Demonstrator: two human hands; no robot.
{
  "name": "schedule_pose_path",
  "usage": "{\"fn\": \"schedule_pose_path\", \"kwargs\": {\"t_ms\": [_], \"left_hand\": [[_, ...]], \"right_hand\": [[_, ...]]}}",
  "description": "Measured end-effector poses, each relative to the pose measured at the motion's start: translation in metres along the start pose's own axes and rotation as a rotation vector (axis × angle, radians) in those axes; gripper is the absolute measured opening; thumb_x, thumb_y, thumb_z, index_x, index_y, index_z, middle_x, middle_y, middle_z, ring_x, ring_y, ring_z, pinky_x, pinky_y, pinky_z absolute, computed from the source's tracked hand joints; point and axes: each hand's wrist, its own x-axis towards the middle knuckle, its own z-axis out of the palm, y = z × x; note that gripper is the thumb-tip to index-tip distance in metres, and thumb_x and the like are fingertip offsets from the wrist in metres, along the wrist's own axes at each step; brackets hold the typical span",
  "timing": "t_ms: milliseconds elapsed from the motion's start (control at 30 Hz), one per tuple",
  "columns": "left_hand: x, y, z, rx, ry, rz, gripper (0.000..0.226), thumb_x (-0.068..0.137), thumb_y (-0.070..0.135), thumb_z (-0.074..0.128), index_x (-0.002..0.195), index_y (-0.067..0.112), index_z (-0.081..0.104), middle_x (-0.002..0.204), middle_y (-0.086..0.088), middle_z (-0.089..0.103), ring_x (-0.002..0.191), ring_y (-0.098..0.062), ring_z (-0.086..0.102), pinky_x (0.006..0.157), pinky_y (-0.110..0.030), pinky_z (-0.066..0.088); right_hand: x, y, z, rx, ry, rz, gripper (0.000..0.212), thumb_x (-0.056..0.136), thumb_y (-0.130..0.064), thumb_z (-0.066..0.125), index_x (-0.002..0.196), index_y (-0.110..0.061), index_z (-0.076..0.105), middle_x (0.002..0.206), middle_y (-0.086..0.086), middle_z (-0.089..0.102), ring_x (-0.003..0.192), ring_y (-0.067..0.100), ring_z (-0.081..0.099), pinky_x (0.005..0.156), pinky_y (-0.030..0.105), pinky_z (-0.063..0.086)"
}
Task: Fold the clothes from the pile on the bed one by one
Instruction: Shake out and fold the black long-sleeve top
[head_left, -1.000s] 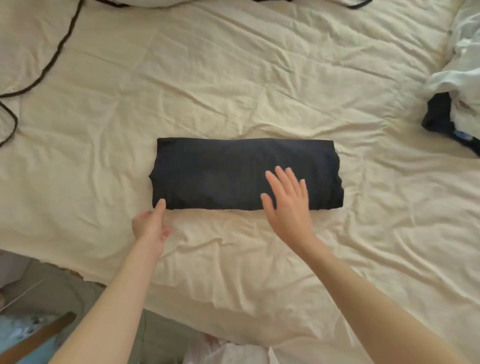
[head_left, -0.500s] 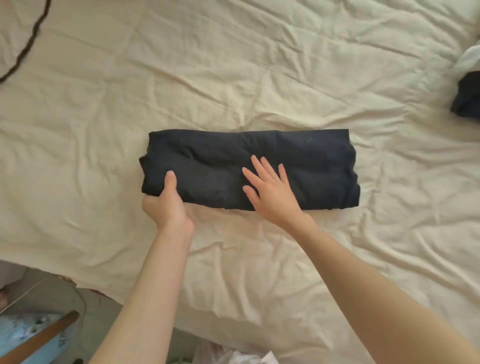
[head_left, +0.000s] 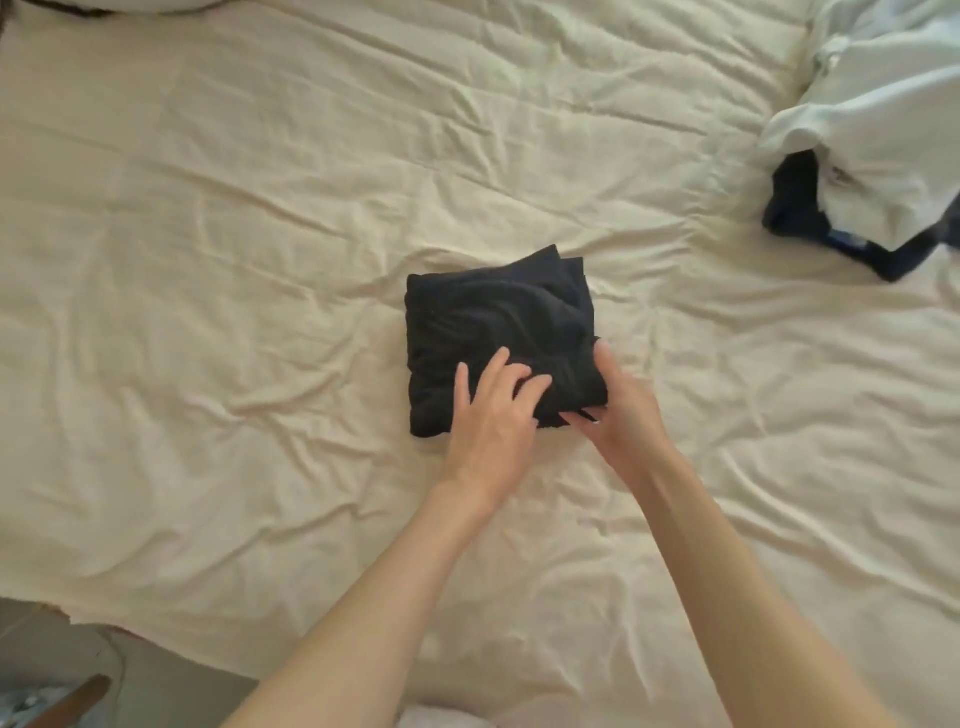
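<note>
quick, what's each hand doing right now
Left hand: open, fingers resting on the folded black garment.
Right hand: pinching the garment's near right corner.

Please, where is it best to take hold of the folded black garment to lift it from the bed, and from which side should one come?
Probably at its near edge, coming from the person's own side. The folded black garment lies flat as a compact square on the bed sheet; the left hand rests on it and the right hand grips its near right corner. Its far corners look loose, so hold all the layers together.
</note>
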Motion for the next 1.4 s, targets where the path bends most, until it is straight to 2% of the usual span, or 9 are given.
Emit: {"fn": "schedule_pose_path", "kwargs": {"t_ms": [167,400,467,567,733,867,1167,1300,1400], "left_hand": [[-0.019,-0.035,-0.002,-0.104,0.157,-0.068,0.055,0.081,0.013,0.07,0.133,0.007,0.051,0.145,-0.02,0.036,0.139,-0.039,0.025,0.107,-0.059,0.03],[0.025,-0.051,-0.004,0.131,0.029,-0.024,0.065,0.095,0.047,0.035,0.148,0.031,0.001,0.159,-0.008,-0.006,0.143,-0.025,-0.014,0.115,-0.05,0.0],[0.039,-0.052,0.003,0.229,-0.046,-0.027,0.07,0.093,0.059,0.03,0.149,0.033,-0.002,0.158,-0.007,-0.012,0.143,-0.028,-0.018,0.115,-0.05,-0.006],[0.049,-0.054,0.016,0.281,-0.073,-0.052,0.077,0.086,0.07,0.021,0.149,0.034,-0.005,0.157,-0.006,-0.018,0.141,-0.027,-0.025,0.112,-0.05,-0.015],[0.054,-0.058,0.033,0.31,-0.012,-0.034,0.08,0.083,0.073,0.019,0.148,0.035,-0.006,0.155,-0.005,-0.022,0.137,-0.023,-0.032,0.107,-0.048,-0.025],[0.054,-0.065,0.044,0.329,0.016,-0.029,0.077,0.084,0.074,0.017,0.144,0.037,-0.012,0.15,-0.002,-0.03,0.136,-0.023,-0.034,0.106,-0.05,-0.026],[0.06,-0.069,0.043,0.279,-0.103,0.004,0.075,0.085,0.071,0.015,0.144,0.037,-0.017,0.15,-0.001,-0.033,0.134,-0.023,-0.038,0.102,-0.049,-0.031],[0.052,-0.064,0.011,-0.115,0.089,0.039,0.062,0.094,0.039,0.045,0.15,0.027,0.019,0.159,-0.006,0.007,0.146,-0.026,-0.005,0.116,-0.049,-0.003],[0.043,-0.071,-0.008,-0.513,0.309,-0.232,0.057,0.094,0.023,0.051,0.146,0.02,0.028,0.148,-0.001,0.031,0.139,-0.02,0.026,0.114,-0.024,0.02]], "right_hand": [[0.011,-0.006,0.006,-0.249,0.151,-0.144,0.005,0.087,-0.017,0.062,0.086,-0.011,0.062,0.084,0.001,0.065,0.081,0.017,0.063,0.07,0.033,0.054],[0.015,0.022,-0.021,-0.366,0.29,-0.215,0.018,0.087,-0.021,0.061,0.085,-0.004,0.057,0.077,0.0,0.054,0.074,0.015,0.051,0.062,0.025,0.041],[0.024,0.025,-0.027,-0.389,0.294,-0.202,0.018,0.089,-0.03,0.06,0.092,-0.013,0.057,0.086,-0.005,0.058,0.085,0.014,0.057,0.067,0.021,0.043],[0.034,0.025,-0.029,-0.574,0.31,-0.325,0.048,0.091,-0.041,0.056,0.132,-0.017,0.045,0.133,0.001,0.047,0.122,0.015,0.045,0.099,0.026,0.037],[0.048,0.028,-0.014,-1.423,0.262,-1.052,0.05,0.099,-0.028,0.038,0.147,-0.014,0.033,0.154,0.014,0.026,0.144,0.03,0.022,0.115,0.051,0.014],[0.073,0.038,-0.012,-1.56,0.142,-0.91,0.053,0.1,-0.036,0.027,0.151,-0.022,0.018,0.159,0.009,0.012,0.147,0.024,0.007,0.118,0.049,0.003],[0.084,0.039,-0.011,-1.56,0.064,-0.692,0.057,0.1,-0.041,0.023,0.151,-0.028,0.002,0.16,0.004,-0.005,0.147,0.019,-0.007,0.117,0.042,-0.007],[0.061,0.014,-0.014,-0.871,0.055,-0.62,0.053,0.095,-0.026,0.052,0.145,-0.025,0.034,0.151,-0.001,0.03,0.138,0.015,0.03,0.113,0.03,0.026],[0.051,-0.004,-0.019,-0.407,0.2,-0.245,0.053,0.089,-0.037,0.061,0.136,-0.021,0.043,0.128,-0.006,0.052,0.116,0.013,0.052,0.098,0.031,0.044]]}}
